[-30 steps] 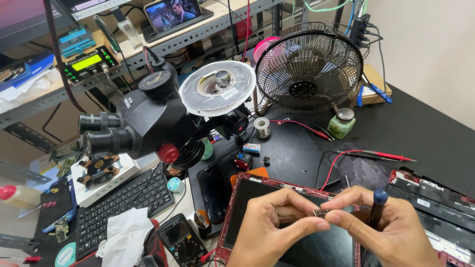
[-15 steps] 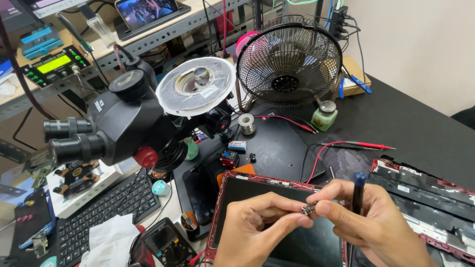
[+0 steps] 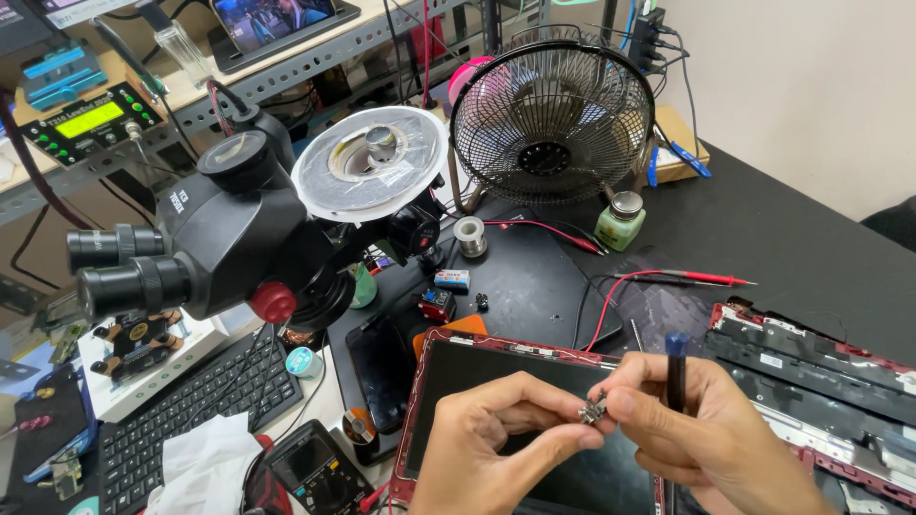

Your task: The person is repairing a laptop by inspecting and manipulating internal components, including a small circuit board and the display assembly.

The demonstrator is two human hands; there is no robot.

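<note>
At six o'clock, above the red-framed laptop panel [image 3: 534, 381], left hand [image 3: 496, 448] and right hand [image 3: 716, 443] pinch a small metal hinge part [image 3: 593, 412] between fingertips; right also clamps a blue-tipped screwdriver [image 3: 675, 381]; inspection seems underway; steady fingers needed.

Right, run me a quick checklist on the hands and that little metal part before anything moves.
1. Small metal part pinched between fingertips of both hands: ok.
2. Left hand carries nothing else: ok.
3. Right hand also carries the dark screwdriver, blue cap up, tucked between fingers: ok.
4. Part hangs over the red-framed laptop screen, not past the desk edge: ok.
5. Which way the part faces: cannot tell, too small.
6. Red probe lead lies apart from the hands: ok.
</note>
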